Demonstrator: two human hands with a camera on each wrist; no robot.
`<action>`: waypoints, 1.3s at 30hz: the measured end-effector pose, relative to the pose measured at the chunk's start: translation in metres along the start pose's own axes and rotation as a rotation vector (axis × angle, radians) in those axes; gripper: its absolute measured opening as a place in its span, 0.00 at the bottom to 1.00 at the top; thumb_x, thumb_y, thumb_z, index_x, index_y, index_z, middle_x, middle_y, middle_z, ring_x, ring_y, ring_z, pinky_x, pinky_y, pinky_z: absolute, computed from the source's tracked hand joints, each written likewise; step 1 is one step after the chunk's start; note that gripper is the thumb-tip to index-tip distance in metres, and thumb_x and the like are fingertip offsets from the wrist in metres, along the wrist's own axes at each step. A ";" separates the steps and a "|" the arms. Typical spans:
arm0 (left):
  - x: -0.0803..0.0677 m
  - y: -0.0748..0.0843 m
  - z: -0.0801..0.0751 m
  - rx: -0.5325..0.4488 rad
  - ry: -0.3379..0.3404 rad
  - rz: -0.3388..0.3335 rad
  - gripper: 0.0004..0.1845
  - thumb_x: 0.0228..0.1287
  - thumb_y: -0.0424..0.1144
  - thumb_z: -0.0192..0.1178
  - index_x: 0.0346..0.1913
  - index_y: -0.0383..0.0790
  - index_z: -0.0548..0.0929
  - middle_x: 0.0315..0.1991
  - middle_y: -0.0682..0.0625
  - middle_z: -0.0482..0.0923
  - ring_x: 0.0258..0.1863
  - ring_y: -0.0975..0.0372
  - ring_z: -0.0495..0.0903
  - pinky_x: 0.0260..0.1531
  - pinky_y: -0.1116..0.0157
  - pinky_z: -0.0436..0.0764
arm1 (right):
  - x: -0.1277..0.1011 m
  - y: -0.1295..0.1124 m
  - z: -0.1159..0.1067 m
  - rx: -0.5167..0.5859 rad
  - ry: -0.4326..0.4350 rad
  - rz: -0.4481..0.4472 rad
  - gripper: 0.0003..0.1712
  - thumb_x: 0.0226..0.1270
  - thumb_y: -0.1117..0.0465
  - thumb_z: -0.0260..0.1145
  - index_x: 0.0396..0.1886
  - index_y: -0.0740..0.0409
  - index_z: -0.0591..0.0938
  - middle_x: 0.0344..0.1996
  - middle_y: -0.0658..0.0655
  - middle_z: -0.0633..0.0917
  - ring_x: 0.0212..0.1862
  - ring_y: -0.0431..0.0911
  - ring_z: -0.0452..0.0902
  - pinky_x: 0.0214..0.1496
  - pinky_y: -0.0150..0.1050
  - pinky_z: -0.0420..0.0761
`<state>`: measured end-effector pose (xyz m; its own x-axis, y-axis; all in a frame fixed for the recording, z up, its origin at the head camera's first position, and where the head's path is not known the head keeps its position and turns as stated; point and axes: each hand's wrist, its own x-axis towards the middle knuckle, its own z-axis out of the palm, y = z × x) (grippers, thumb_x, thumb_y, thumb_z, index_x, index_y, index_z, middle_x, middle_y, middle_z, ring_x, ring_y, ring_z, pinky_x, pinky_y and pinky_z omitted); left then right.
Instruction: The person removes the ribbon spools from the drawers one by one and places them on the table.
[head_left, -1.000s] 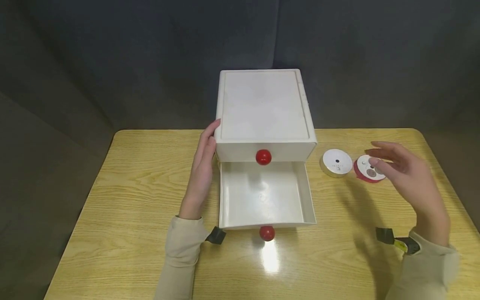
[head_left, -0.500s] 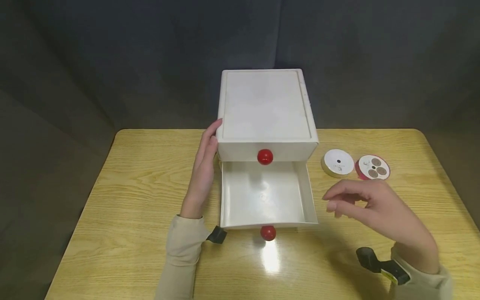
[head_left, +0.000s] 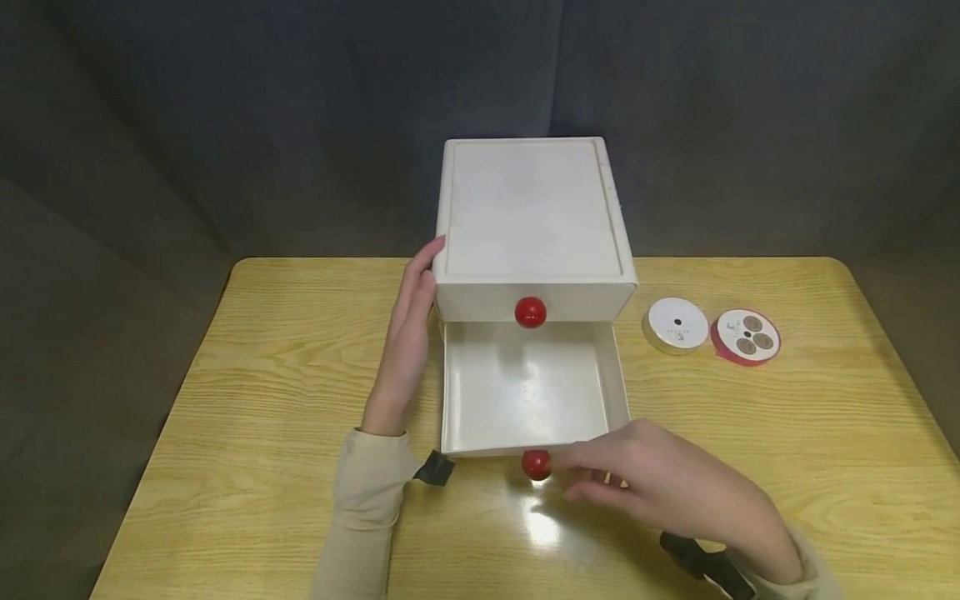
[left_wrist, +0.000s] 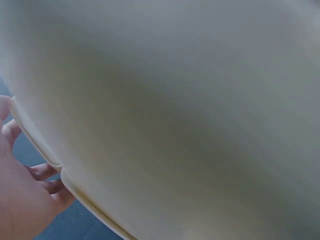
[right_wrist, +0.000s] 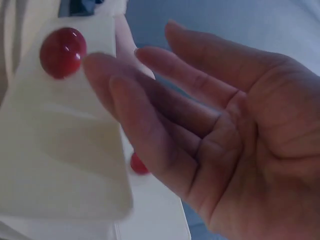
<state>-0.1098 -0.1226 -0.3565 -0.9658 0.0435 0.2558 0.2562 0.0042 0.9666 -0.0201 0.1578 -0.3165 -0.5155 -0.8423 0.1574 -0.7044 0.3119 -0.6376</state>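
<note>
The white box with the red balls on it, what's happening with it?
A person steadies the white drawer box with the left hand flat against its side. Its bottom drawer is pulled out and looks empty. The right hand, fingers relaxed, is beside the drawer's red knob. Two ribbon spools lie on the wooden table.

1. Your left wrist view is filled by the blurred side of the white drawer box (left_wrist: 190, 110); only the edge of your left hand (left_wrist: 22, 200) shows, cut off at the frame's corner.
2. From the head view you cannot tell whether your right hand (head_left: 667, 487) touches the lower red knob (head_left: 536, 464) just beside its fingers (head_left: 581, 479).
3. Your right wrist is cut off by the bottom edge there.
4. The print on the white spool (head_left: 677, 324) and the red spool (head_left: 746, 337), well beyond your right fingers, is too small to read.
</note>
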 end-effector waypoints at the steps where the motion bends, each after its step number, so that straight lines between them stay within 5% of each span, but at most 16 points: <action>1: 0.000 0.000 0.000 0.000 0.000 0.000 0.28 0.84 0.53 0.37 0.80 0.50 0.62 0.79 0.59 0.59 0.78 0.67 0.56 0.77 0.55 0.53 | 0.002 -0.001 0.002 -0.011 -0.003 0.002 0.15 0.70 0.65 0.71 0.54 0.51 0.86 0.39 0.42 0.90 0.35 0.26 0.78 0.38 0.26 0.82; 10: 0.000 0.000 0.000 0.000 0.002 -0.004 0.28 0.84 0.53 0.37 0.80 0.50 0.62 0.79 0.60 0.59 0.78 0.67 0.56 0.77 0.54 0.53 | 0.010 -0.005 0.016 -0.101 0.024 -0.013 0.16 0.68 0.66 0.73 0.53 0.51 0.84 0.42 0.43 0.88 0.35 0.26 0.77 0.39 0.26 0.82; 23: 0.000 -0.001 0.001 0.002 0.003 -0.007 0.28 0.84 0.53 0.36 0.80 0.52 0.62 0.78 0.60 0.60 0.77 0.67 0.57 0.77 0.53 0.54 | 0.021 -0.012 0.034 -0.226 0.091 0.120 0.10 0.63 0.67 0.76 0.39 0.49 0.85 0.33 0.42 0.88 0.33 0.31 0.81 0.36 0.31 0.84; 39: -0.001 0.000 0.001 0.003 -0.001 -0.013 0.28 0.84 0.54 0.36 0.80 0.53 0.62 0.78 0.61 0.59 0.77 0.67 0.57 0.77 0.52 0.55 | 0.029 -0.008 0.045 -0.267 0.036 0.188 0.12 0.64 0.73 0.71 0.39 0.52 0.86 0.29 0.45 0.88 0.25 0.32 0.74 0.27 0.31 0.80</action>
<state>-0.1086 -0.1218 -0.3563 -0.9689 0.0445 0.2434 0.2439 0.0081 0.9698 -0.0077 0.1107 -0.3409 -0.6624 -0.7442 0.0854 -0.6956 0.5688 -0.4389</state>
